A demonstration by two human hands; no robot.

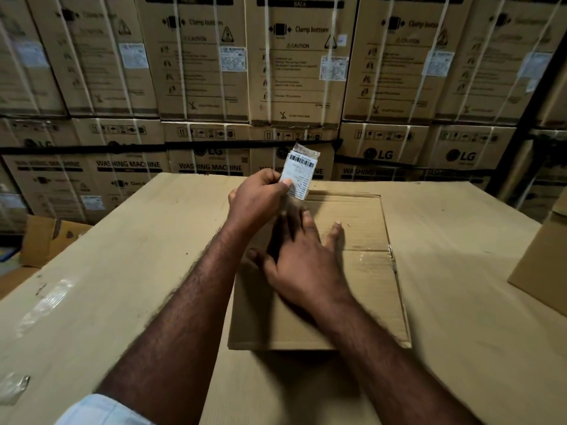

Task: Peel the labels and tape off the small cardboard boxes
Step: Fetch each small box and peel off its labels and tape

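A small flat cardboard box (pixel 362 289) lies on a large cardboard surface (pixel 129 271) in front of me. My left hand (pixel 260 199) pinches a white barcode label (pixel 300 173) with clear tape stuck to it, lifted above the box's far left corner. My right hand (pixel 302 259) lies flat on the box top with fingers spread, pressing it down. A strip of clear tape (pixel 368 256) still shines along the box's middle seam near the right edge.
A wall of stacked washing machine cartons (pixel 294 81) stands close behind. Another cardboard box (pixel 543 265) sits at the right edge. A folded carton (pixel 46 240) lies at the left, and tape scraps (pixel 13 386) rest on the surface near left.
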